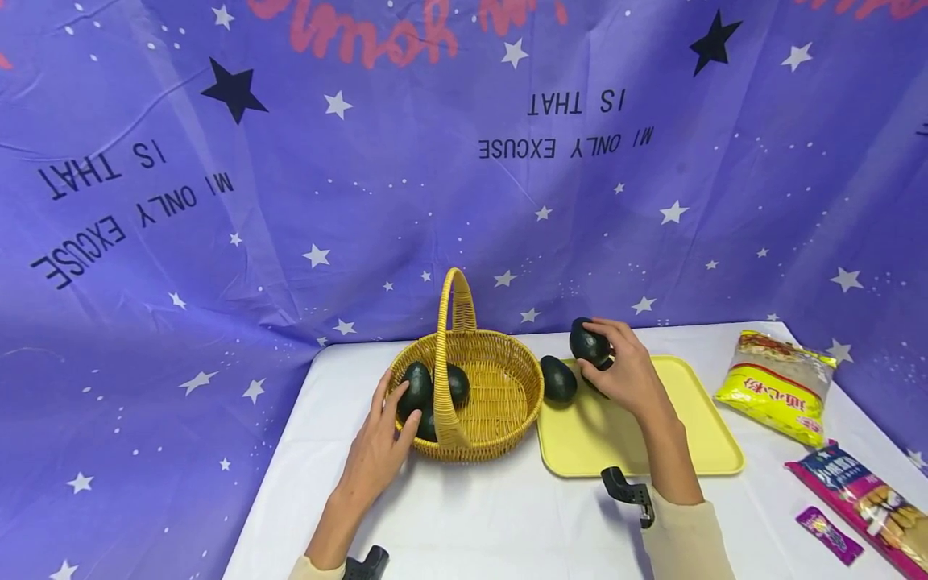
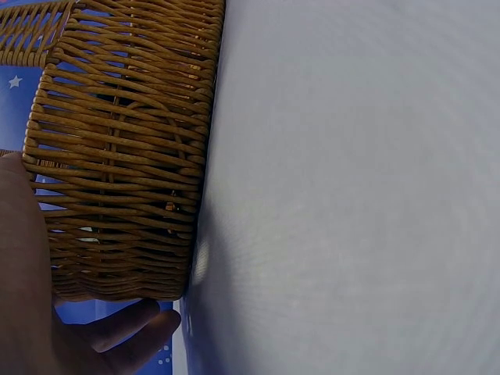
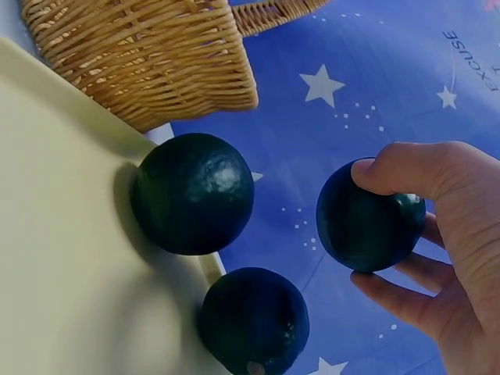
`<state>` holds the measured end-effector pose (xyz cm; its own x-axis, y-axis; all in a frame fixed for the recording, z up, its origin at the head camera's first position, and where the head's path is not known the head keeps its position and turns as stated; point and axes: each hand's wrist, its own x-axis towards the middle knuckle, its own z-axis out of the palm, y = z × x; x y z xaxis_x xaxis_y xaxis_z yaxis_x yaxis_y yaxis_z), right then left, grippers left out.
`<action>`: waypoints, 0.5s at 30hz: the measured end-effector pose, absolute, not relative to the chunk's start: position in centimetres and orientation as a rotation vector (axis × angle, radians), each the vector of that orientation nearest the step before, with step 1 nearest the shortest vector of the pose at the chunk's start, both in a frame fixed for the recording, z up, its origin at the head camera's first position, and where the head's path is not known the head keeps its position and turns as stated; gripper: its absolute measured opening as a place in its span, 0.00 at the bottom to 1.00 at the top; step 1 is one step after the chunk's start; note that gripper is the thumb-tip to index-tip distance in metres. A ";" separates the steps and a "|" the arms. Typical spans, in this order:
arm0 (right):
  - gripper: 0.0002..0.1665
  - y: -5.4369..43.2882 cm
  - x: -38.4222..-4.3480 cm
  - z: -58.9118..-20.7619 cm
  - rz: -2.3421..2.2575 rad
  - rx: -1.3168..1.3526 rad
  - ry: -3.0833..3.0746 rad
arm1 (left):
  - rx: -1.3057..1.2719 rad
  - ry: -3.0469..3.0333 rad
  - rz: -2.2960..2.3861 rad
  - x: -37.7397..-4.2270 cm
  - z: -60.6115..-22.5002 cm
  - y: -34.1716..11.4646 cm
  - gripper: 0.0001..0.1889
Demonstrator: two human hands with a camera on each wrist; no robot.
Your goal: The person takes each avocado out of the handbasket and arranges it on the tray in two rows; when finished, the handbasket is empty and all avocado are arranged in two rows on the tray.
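Observation:
My right hand [image 1: 629,372] pinches a dark green avocado [image 1: 589,341] between thumb and fingers, above the far left part of a yellow tray [image 1: 652,451]. In the right wrist view the held avocado [image 3: 363,226] is apart from two others. One avocado [image 1: 558,380] lies at the tray's left edge, beside the basket; another avocado [image 3: 254,320] is mostly hidden under my right hand in the head view. My left hand [image 1: 379,451] rests at the left end of a wicker basket [image 1: 500,443], fingers fairly straight against its rim and outer wall. Inside are three avocados [image 1: 416,388], one close to my left fingertips.
The basket's tall handle [image 1: 444,362] arches over its left part. To the tray's right lie a yellow-labelled food bag [image 1: 779,387], a long snack packet [image 1: 863,499] and a small purple packet [image 1: 829,535]. Behind the white-covered table [image 1: 464,515] hangs a purple star-printed cloth [image 1: 406,209].

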<state>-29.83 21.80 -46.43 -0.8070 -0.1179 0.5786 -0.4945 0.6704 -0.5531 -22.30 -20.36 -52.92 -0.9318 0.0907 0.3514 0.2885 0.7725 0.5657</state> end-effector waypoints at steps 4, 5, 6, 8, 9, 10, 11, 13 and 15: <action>0.38 22.2 -29.9 -46.5 0.997 0.463 -2.384 | -0.290 -2.668 -0.921 -22.4 -52.9 -20.3 0.34; 0.38 22.3 -29.9 -46.5 0.999 0.459 -2.385 | -0.288 -2.669 -0.920 -22.4 -52.9 -20.3 0.34; 0.38 22.5 -29.9 -46.5 0.997 0.453 -2.388 | -0.286 -2.670 -0.920 -22.4 -52.9 -20.3 0.34; 0.38 22.8 -29.9 -46.6 1.001 0.441 -2.384 | -0.287 -2.671 -0.920 -22.4 -52.9 -20.3 0.34; 0.38 23.0 -29.9 -46.6 1.001 0.435 -2.381 | -0.286 -2.671 -0.921 -22.5 -52.9 -20.3 0.34; 0.38 23.1 -29.9 -46.6 1.002 0.430 -2.379 | -0.288 -2.671 -0.920 -22.5 -52.9 -20.3 0.34; 0.38 23.3 -29.9 -46.7 1.005 0.424 -2.377 | -0.288 -2.671 -0.922 -22.5 -52.9 -20.3 0.34; 0.37 23.6 -29.9 -46.7 1.008 0.415 -2.376 | -0.286 -2.672 -0.928 -22.4 -53.0 -20.3 0.34; 0.37 23.8 -29.9 -46.7 1.006 0.409 -2.378 | -0.283 -2.671 -0.933 -22.4 -53.0 -20.4 0.34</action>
<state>-29.94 23.75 -46.72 -0.8182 -0.0718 0.5704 -0.4594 0.6783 -0.5735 -22.43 -20.35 -52.97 -0.9364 0.0867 0.3400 0.2795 0.7702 0.5734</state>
